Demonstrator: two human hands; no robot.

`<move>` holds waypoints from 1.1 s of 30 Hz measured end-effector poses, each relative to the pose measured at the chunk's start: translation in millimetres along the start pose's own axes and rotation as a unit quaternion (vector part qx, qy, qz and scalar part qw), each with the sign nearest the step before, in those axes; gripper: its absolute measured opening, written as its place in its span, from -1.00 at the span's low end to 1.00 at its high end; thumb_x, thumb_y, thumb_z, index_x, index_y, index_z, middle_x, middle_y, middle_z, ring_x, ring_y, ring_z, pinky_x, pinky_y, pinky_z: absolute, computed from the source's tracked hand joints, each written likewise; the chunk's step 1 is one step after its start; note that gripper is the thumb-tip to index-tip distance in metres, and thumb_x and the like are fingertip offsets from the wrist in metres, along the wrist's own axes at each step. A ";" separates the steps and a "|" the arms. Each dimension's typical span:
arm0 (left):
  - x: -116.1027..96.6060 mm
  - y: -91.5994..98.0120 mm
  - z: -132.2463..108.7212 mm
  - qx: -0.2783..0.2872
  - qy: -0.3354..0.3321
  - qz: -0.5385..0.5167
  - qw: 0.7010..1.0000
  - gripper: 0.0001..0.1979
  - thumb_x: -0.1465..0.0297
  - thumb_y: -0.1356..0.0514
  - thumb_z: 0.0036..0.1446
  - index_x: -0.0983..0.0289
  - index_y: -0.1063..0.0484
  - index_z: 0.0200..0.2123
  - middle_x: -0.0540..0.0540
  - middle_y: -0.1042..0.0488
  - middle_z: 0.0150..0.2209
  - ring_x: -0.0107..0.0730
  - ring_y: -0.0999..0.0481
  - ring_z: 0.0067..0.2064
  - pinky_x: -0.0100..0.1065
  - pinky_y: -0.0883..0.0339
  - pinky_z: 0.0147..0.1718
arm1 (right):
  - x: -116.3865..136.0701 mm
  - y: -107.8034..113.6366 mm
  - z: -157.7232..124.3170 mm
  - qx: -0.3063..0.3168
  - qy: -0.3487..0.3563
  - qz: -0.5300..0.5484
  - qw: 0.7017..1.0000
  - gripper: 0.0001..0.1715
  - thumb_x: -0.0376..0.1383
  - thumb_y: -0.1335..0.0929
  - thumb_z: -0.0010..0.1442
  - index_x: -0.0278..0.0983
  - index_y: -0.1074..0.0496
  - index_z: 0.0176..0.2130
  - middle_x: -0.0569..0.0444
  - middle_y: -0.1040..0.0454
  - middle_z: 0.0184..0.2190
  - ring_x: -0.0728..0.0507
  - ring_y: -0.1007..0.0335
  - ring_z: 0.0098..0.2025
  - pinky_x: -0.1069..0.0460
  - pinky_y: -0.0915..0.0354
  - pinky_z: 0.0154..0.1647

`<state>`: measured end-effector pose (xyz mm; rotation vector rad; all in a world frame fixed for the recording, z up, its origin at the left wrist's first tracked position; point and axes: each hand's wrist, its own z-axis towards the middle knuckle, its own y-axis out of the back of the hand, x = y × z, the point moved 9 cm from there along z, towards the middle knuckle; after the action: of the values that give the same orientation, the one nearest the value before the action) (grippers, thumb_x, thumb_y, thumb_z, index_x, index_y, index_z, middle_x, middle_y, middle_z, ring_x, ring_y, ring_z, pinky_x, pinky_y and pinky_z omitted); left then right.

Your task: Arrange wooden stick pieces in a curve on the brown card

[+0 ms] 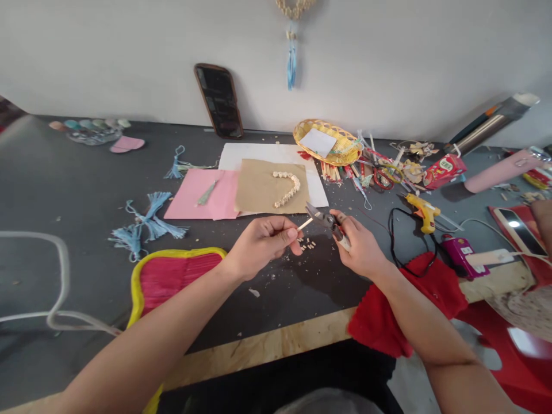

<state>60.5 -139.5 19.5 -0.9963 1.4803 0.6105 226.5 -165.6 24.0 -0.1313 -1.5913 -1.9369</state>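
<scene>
Between thumb and fingers, my left hand (271, 240) pinches a thin pale wooden stick (305, 223) that points up to the right. My right hand (360, 244) is closed around the handles of a pair of pruning shears (321, 217). The shears' blades are at the stick's far end; whether they touch it I cannot tell. Small cut pieces (308, 246) of pale stick lie on the dark table below my hands. Beyond them, a curved row of small pale pieces (295, 183) rests on a brown sheet (256, 187).
Blue tassels (150, 221) and a red, yellow-edged pad (172, 279) lie to the left. A phone (219, 100) leans on the wall. A wicker basket (302, 138) stands behind. At right are a yellow glue gun (425, 211), its black cord, a pink bottle (500, 171) and a red cloth (383, 322).
</scene>
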 end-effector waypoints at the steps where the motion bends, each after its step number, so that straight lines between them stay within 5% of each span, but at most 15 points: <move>1: 0.2 0.0 -0.2 -0.001 0.002 -0.006 1.000 -0.74 0.24 -0.25 0.11 0.35 -0.41 -0.42 0.07 -0.52 -0.54 -0.67 -0.05 -0.66 -0.50 0.12 -0.68 | -1.1 -0.4 0.0 0.003 -0.005 -0.003 1.000 -0.29 -0.43 -0.27 0.14 -0.25 -0.09 0.26 -0.15 -0.41 -0.04 -0.28 -0.40 -0.03 -0.17 -0.38 0.00; 9: 9.9 -6.7 -0.2 0.064 0.074 -0.054 0.994 -0.69 0.19 -0.32 0.03 0.35 -0.42 -0.44 0.09 -0.51 -0.59 -0.70 0.02 -0.70 -0.49 0.26 -0.72 | -6.4 -4.0 3.0 0.007 0.044 -0.005 0.999 -0.22 -0.40 -0.28 0.13 -0.24 -0.01 0.30 -0.17 -0.31 0.13 -0.31 -0.26 0.13 -0.28 -0.26 0.15; 15: 18.6 -7.3 -0.8 0.091 0.118 -0.093 0.984 -0.66 0.16 -0.36 -0.03 0.34 -0.43 -0.44 0.07 -0.48 -0.63 -0.70 0.04 -0.72 -0.50 0.31 -0.73 | -0.5 -0.9 1.9 0.004 0.036 0.012 0.999 -0.30 -0.42 -0.27 0.14 -0.27 -0.10 0.25 -0.18 -0.39 0.02 -0.28 -0.35 0.04 -0.20 -0.34 0.06; 23: 1.8 4.7 4.2 -0.022 0.002 0.061 0.998 -0.74 0.22 -0.23 0.14 0.33 -0.42 -0.32 0.09 -0.55 -0.45 -0.64 -0.13 -0.64 -0.51 -0.01 -0.66 | -10.3 -5.1 1.2 0.012 -0.020 -0.010 1.000 -0.34 -0.38 -0.27 0.18 -0.27 -0.11 0.25 -0.17 -0.40 0.03 -0.29 -0.39 0.04 -0.17 -0.38 0.02; 28: -12.7 16.9 -1.3 -0.125 -0.083 0.219 0.964 -0.86 0.32 -0.21 0.13 0.29 -0.46 -0.34 0.06 -0.56 -0.40 -0.56 -0.31 -0.55 -0.50 -0.15 -0.56 | -14.6 -6.5 2.7 0.010 -0.010 -0.015 1.000 -0.30 -0.37 -0.27 0.19 -0.25 -0.06 0.28 -0.18 -0.37 0.08 -0.31 -0.32 0.11 -0.24 -0.33 0.09; 33: -0.1 7.6 2.0 -0.029 -0.020 0.130 0.991 -0.79 0.29 -0.18 0.15 0.33 -0.46 -0.41 0.04 -0.49 -0.55 -0.63 -0.12 -0.65 -0.51 0.01 -0.66 | -11.5 -9.4 4.4 0.041 0.027 0.001 0.999 -0.30 -0.38 -0.26 0.20 -0.24 -0.04 0.29 -0.18 -0.32 0.15 -0.29 -0.29 0.14 -0.25 -0.29 0.14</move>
<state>55.1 -134.0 18.0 -0.8354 1.5775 0.8605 229.5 -156.2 12.0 -0.0454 -1.6317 -1.8538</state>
